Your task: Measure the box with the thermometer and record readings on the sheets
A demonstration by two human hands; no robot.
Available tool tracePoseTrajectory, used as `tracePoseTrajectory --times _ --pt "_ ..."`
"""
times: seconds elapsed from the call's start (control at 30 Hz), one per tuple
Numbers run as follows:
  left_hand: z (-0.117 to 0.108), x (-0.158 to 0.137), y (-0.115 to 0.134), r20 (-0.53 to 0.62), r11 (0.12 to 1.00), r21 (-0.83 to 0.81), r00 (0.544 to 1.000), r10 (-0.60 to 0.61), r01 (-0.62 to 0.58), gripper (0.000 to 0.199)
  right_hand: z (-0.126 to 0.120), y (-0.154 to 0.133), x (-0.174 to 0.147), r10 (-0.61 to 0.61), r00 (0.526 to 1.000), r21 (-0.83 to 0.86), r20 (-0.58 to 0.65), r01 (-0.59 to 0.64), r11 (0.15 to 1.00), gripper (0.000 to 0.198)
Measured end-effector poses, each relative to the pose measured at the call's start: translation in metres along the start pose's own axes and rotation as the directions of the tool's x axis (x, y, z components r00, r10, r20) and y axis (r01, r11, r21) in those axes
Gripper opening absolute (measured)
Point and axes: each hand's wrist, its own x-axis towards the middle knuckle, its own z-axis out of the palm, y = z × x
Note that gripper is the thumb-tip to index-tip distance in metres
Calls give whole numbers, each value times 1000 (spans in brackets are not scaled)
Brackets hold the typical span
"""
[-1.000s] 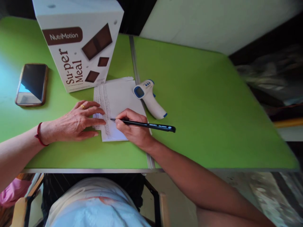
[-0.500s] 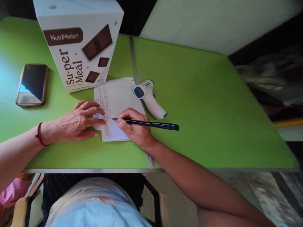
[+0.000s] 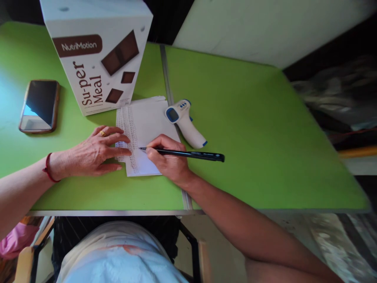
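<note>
My right hand (image 3: pixel 169 159) pinches a black pen (image 3: pixel 203 155), its tip at the written part of a white paper sheet (image 3: pixel 151 122). Rows of small handwriting fill the sheet's left side, while the rest of its visible surface is blank. With fingers spread, my left hand (image 3: pixel 101 152) lies flat across the paper's left edge, holding nothing. A ring and a red wrist cord show on it. Just beyond my right hand, a white and blue infrared thermometer (image 3: pixel 187 124) rests by the paper's right edge.
A tall white NutriMotion box (image 3: pixel 100 59) stands behind the paper on the green table (image 3: pixel 259 137). A phone (image 3: pixel 39 106) lies at the left. A metal seam (image 3: pixel 165 72) crosses the tabletop, and a pale wall (image 3: pixel 235 31) rises behind.
The pen's rear end has swung slightly right and its tip stays near the same spot on the paper. My left hand looks unmoved; the whole view has shifted slightly.
</note>
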Motion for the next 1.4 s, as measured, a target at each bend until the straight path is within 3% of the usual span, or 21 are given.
tracePoseTrajectory --times 0.5,0.87,1.03,1.13,1.2,1.23,1.27,1.33,1.37,1.4 --pt "0 1 0 -5 1000 -5 1000 -9 9 31 0 0 0 15 998 -10 53 -15 1000 20" --pt "1 0 -2 -7 1000 6 1000 5 -5 32 -4 2 0 -34 999 -34 -37 33 999 15" --pt "1 1 -2 -16 1000 3 1000 19 -19 31 -16 10 9 -203 971 -207 -129 174 963 10" --pt "0 3 0 -54 998 -50 998 24 -26 23 -23 23 14 -331 941 -363 -65 287 886 22" --pt "-2 4 -1 -176 994 -107 984 -25 6 16 -27 31 15 -355 935 -450 13 322 833 34" --pt "-3 4 -3 -284 991 -128 955 -81 46 14 -28 34 15 -350 935 -488 58 332 807 39" --pt "-5 3 -7 -423 987 -136 895 -139 89 12 -30 37 15 -338 935 -521 104 341 782 43" --pt "-7 -1 -20 -702 977 -124 681 -209 172 23 -32 41 14 -296 936 -577 191 351 738 48" --pt "-8 -4 -29 -811 976 -103 552 -193 190 35 -32 42 14 -271 936 -598 226 353 719 49" --pt "-8 -7 -38 -864 973 -99 466 -189 210 46 -33 43 14 -249 935 -613 254 354 706 50"
